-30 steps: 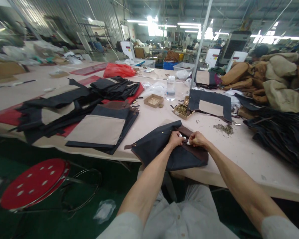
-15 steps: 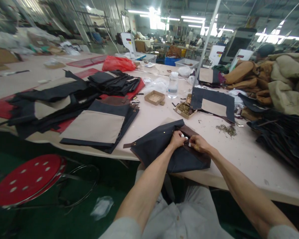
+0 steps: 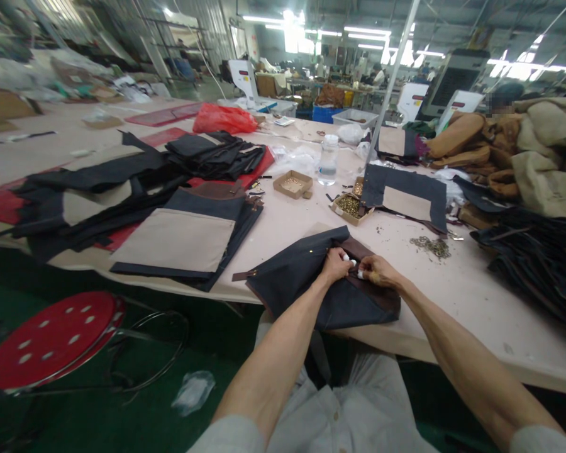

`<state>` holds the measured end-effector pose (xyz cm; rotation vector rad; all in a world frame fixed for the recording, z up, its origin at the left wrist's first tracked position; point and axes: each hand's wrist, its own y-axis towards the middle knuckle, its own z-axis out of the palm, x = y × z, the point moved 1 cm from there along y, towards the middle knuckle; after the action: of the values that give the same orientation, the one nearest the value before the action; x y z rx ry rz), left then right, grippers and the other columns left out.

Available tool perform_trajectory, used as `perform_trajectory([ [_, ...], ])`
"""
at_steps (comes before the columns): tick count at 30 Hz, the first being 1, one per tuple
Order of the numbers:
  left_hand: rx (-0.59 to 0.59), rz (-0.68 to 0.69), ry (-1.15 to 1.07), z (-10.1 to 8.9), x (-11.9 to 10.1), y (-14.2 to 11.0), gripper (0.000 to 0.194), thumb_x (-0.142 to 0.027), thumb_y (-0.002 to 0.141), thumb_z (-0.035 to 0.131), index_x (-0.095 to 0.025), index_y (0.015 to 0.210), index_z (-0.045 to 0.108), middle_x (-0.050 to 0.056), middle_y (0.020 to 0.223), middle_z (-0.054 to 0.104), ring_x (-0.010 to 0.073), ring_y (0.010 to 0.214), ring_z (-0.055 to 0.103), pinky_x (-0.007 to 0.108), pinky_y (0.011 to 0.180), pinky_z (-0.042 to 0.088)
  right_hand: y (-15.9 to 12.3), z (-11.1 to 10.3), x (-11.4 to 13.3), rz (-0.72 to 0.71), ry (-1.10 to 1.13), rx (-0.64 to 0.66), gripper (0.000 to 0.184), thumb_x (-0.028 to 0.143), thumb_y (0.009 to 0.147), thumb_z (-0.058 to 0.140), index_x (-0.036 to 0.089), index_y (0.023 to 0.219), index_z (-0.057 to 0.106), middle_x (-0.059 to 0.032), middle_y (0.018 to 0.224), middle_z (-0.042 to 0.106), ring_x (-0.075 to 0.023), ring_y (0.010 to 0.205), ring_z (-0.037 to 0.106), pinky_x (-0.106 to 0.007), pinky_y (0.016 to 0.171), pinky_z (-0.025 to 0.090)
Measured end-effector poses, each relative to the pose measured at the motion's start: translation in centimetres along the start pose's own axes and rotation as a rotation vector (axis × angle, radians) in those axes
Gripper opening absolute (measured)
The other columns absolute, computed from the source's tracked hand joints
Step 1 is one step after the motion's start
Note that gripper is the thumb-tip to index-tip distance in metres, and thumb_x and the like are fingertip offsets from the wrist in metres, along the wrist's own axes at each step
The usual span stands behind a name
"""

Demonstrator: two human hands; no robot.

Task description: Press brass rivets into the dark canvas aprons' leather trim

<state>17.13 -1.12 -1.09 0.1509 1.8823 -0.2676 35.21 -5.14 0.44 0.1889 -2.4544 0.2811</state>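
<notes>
A dark fabric bag piece (image 3: 292, 270) with brown leather trim lies folded at the table's front edge, partly over my lap. My left hand (image 3: 337, 265) is closed on the folded cloth near the brown trim, thumb and fingers pinched together. Just to its right, my right hand (image 3: 377, 272) pinches the same piece with bent fingers. White coverings show on fingertips of both hands. Whatever small part may be between the fingers is too small to make out. A brown strap with a small metal fitting sticks out on the left end of the piece.
Beyond the hands are small cardboard boxes of metal fittings (image 3: 349, 207) and a clear bottle (image 3: 328, 160). Loose metal pieces (image 3: 431, 246) lie to the right, near a dark fabric stack (image 3: 532, 258). More panels (image 3: 174, 239) lie left. A red stool (image 3: 51, 340) stands below.
Hardly anything differs. My right hand has turned very slightly at the cloth, while my left hand keeps its place. The view has shifted a little.
</notes>
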Motion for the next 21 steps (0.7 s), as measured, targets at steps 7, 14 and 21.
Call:
perform_trajectory([
  [7,0.007,-0.021,0.011,0.1,-0.1,0.0,0.023,-0.017,0.071,0.075,-0.017,0.073,0.052,-0.005,0.047,0.055,0.0120,0.041,0.057,0.018,0.043,0.038,3.3,-1.8,1.3,0.366,0.083,0.225,0.025,0.015,0.060,0.084,0.017,0.075,0.063,-0.0006,0.047,0.061,-0.0163,0.042,0.059,-0.023,0.044,0.046],
  [14,0.008,-0.039,0.022,0.2,0.3,0.7,0.019,-0.020,0.072,0.073,-0.018,0.073,0.054,-0.002,0.053,0.059,0.0123,0.044,0.058,0.020,0.046,0.039,5.1,-1.6,0.6,0.399,-0.003,0.305,0.028,0.015,0.060,0.087,0.015,0.072,0.063,-0.0022,0.040,0.057,-0.0197,0.038,0.060,-0.025,0.039,0.048],
  [21,-0.129,0.076,0.163,0.2,-0.4,1.6,0.020,-0.023,0.069,0.074,-0.018,0.066,0.055,-0.001,0.063,0.062,0.0100,0.056,0.054,0.021,0.054,0.036,5.4,-2.8,0.8,0.389,0.084,0.297,0.023,0.011,0.063,0.083,0.016,0.073,0.063,-0.0028,0.045,0.060,-0.0212,0.043,0.062,-0.027,0.042,0.049],
])
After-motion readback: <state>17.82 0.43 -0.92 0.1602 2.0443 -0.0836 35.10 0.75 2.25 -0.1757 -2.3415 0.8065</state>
